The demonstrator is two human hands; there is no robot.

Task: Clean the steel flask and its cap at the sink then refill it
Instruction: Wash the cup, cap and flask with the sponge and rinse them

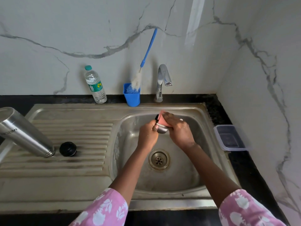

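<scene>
The steel flask [24, 132] stands upside down on the ribbed drainboard at the left, its mouth resting on the ridges. A black inner stopper [67, 149] lies beside that mouth. Over the sink basin [130, 160], my left hand [147, 136] grips the flask's steel cap [162, 129], which has a dark rim. My right hand [178, 129] presses a pink sponge [160, 120] against the cap's top. Most of the cap is hidden by my fingers.
The steel tap [162, 79] stands behind the basin with no water running. Against the back wall are a plastic water bottle [95, 85] and a blue cup [132, 95] holding a blue-handled bottle brush [147, 51]. A lidded plastic box [229, 137] sits on the dark counter at the right.
</scene>
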